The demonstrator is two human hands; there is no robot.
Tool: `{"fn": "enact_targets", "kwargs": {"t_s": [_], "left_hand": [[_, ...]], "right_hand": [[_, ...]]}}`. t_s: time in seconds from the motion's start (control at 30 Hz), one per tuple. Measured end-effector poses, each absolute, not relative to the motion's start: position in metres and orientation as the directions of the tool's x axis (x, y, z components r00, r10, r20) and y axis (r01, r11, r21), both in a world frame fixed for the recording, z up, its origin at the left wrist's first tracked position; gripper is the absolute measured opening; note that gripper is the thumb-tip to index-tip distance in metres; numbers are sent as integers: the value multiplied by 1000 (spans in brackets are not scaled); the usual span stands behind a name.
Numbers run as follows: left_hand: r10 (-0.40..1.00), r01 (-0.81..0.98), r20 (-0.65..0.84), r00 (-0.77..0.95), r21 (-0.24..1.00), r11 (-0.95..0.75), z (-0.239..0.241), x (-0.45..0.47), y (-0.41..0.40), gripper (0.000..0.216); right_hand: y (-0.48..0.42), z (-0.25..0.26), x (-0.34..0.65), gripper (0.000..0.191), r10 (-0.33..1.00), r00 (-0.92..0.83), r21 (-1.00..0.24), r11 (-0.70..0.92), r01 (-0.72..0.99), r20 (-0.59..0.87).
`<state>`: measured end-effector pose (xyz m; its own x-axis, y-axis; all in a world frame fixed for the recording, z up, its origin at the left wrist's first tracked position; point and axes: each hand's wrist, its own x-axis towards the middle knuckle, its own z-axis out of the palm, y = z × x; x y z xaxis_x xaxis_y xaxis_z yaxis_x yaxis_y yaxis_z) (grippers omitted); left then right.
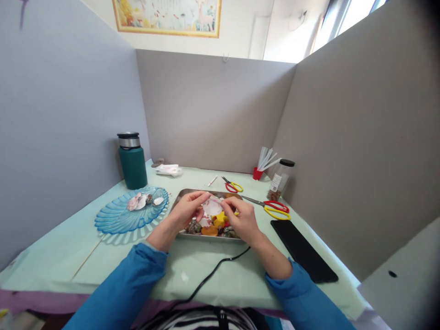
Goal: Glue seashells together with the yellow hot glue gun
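Note:
Both of my hands meet over a metal tray [182, 195] in the middle of the table. My left hand [187, 211] and my right hand [240, 219] pinch the two sides of a pale pink-and-white shell [212, 207] held just above the tray. Beneath it the tray holds several shells, some yellow, orange and dark. A blue glass dish [117, 219] to the left carries a few pale shells [139, 201].
A green flask [132, 161] stands at the back left. Two red-and-yellow scissors [277, 208] [233, 185] lie behind and right of the tray, near a red cup [257, 173] and a jar [280, 179]. A black phone [302, 251] lies right; a black cable [209, 275] and a thin stick [85, 259] cross the front.

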<state>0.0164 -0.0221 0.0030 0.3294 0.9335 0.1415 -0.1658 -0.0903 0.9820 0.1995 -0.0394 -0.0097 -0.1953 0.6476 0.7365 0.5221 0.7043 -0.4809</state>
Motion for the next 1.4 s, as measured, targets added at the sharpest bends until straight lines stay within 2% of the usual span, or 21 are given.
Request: {"fn": "enact_targets", "kwargs": {"t_s": [0.27,0.63,1.07,1.4], "left_hand": [[914,-178,174,366,977,-115,6,14,-25,35],[898,-156,162,410,982,-106,5,14,-27,37],[881,-177,103,462,984,-22,3,12,-26,35],[873,-191,85,480,982,9,2,12,-25,36]], "right_hand": [[-40,-10,200,25,707,-180,-611,690,388,684],[-42,-11,201,20,741,-209,-682,670,293,638],[-39,-11,202,28,798,-366,-827,550,119,478],[-39,-13,199,27,802,-359,-848,527,50,477]]}}
